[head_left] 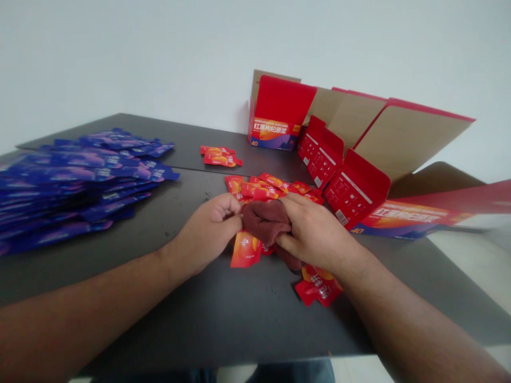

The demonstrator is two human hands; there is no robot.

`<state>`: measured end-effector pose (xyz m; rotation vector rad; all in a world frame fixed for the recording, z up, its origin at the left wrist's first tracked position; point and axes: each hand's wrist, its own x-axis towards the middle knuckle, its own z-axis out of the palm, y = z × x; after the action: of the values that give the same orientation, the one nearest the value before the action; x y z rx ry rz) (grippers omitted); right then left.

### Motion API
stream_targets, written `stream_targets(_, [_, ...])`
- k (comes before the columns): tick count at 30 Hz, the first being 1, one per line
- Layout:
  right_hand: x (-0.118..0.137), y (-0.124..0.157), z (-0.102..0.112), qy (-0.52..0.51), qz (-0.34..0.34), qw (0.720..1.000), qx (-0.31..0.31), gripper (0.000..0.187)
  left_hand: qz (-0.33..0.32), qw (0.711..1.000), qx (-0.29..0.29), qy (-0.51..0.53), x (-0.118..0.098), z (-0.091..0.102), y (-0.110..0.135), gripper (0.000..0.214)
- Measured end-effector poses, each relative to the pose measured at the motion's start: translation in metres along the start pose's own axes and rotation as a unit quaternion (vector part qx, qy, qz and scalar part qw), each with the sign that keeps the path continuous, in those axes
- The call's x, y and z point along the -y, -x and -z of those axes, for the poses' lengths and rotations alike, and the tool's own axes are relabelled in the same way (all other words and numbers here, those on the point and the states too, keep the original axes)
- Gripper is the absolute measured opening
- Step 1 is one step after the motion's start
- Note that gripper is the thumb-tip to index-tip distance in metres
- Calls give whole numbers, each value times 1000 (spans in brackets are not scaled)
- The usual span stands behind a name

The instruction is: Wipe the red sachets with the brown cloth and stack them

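My left hand and my right hand both grip a crumpled reddish-brown cloth above the dark tabletop. The left fingertips pinch its left edge, and the right fingers press over its top. One corner of the cloth hangs below my right hand. A loose heap of red-and-orange sachets lies just beyond the hands. One sachet lies under the cloth, and more red sachets lie below my right wrist.
A large stack of blue sachets covers the table's left side. A small group of red sachets lies farther back. A red printed carton stands at the back, with flattened red-and-cardboard cartons at the right, against a white wall.
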<state>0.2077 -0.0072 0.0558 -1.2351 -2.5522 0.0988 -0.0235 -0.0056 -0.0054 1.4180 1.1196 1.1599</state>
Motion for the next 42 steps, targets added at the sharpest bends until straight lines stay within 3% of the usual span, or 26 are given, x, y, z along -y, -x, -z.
stream_targets(4, [0, 0, 0, -9, 14, 999, 28, 14, -7, 1000, 12, -12, 1, 1, 0, 16])
stream_targets(16, [-1, 1, -1, 22, -27, 999, -9, 17, -12, 1000, -3, -23, 1, 1, -1, 14])
stream_targets(21, [-1, 0, 0, 10, -4, 1000, 23, 15, -10, 1000, 1, -17, 3, 2, -1, 16])
stream_targets(25, [-1, -1, 0, 32, -37, 999, -10, 17, -5, 1000, 4, -10, 4, 2, -1, 17])
stream_targets(30, [1, 0, 0, -3, -1, 999, 39, 12, -9, 1000, 16, -16, 2, 2, -1, 16])
stream_targets(34, [1, 0, 0, 11, -19, 1000, 5, 14, -7, 1000, 8, -19, -1, 2, -1, 16])
stream_targets(39, [1, -1, 1, -4, 1, 999, 36, 13, 5, 1000, 10, 2, -3, 1, 0, 16])
stream_targets(42, [1, -1, 0, 19, -23, 1000, -5, 15, 7, 1000, 2, 0, -2, 1, 0, 16])
